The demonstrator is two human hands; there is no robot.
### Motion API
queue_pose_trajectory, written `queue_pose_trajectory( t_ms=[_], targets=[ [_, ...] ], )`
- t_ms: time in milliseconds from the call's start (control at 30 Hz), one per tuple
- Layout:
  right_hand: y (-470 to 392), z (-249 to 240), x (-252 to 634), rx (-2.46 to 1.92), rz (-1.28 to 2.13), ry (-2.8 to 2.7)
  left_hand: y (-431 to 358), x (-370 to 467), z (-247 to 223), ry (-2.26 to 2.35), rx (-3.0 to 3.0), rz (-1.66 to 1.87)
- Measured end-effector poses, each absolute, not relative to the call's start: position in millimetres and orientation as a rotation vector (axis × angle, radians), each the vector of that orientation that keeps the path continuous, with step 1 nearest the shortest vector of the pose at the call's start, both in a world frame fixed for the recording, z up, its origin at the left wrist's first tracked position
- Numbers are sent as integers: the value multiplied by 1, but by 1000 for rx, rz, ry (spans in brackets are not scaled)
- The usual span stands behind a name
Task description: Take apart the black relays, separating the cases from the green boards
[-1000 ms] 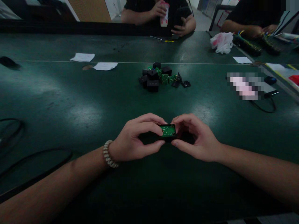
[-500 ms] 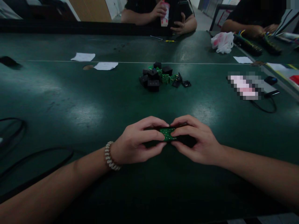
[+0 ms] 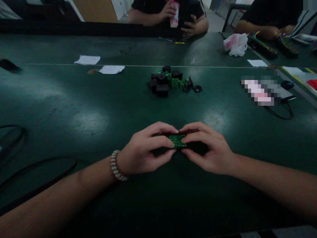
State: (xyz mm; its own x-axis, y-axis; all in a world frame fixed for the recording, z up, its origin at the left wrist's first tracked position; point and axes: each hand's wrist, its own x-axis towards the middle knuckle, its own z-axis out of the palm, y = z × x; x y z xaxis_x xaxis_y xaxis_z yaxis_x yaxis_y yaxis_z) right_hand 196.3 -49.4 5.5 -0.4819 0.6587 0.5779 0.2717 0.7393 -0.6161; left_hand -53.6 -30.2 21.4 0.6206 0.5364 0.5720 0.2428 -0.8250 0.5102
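Observation:
A small green circuit board [image 3: 177, 140] is held between both hands, low over the middle of the table. My left hand [image 3: 146, 148] grips it from the left, the index fingertip lying on its top face and the thumb at the near edge. From the right, my right hand [image 3: 209, 147] pinches the same board with fingers on its far edge and face and the thumb at its near side. What lies under the board is hidden. Farther off is a pile of black plastic housings [image 3: 162, 89] mixed with green circuit boards [image 3: 175, 83].
Two paper slips [image 3: 112, 69] lie at the back left. On the right are a blurred-out flat object [image 3: 259, 92] and a black cable [image 3: 279, 116]. A crumpled plastic bag [image 3: 236, 44] sits farther back. Two people are across the table; one holds a drink cup [image 3: 174, 15].
Almost nothing differs. Both hands keep the circuit board in the same grip, and the whole view has shifted by a few pixels.

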Motion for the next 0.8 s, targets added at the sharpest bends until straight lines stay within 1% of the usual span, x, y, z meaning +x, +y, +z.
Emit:
queue_pose_trajectory(
  t_ms=[267,800],
  targets=[
    [-51,3,196,-711,729,-1962,-29,-54,19,588,2483,1098],
    [-49,7,197,-721,658,-1981,-30,-54,18,582,2454,1086]
  ],
)
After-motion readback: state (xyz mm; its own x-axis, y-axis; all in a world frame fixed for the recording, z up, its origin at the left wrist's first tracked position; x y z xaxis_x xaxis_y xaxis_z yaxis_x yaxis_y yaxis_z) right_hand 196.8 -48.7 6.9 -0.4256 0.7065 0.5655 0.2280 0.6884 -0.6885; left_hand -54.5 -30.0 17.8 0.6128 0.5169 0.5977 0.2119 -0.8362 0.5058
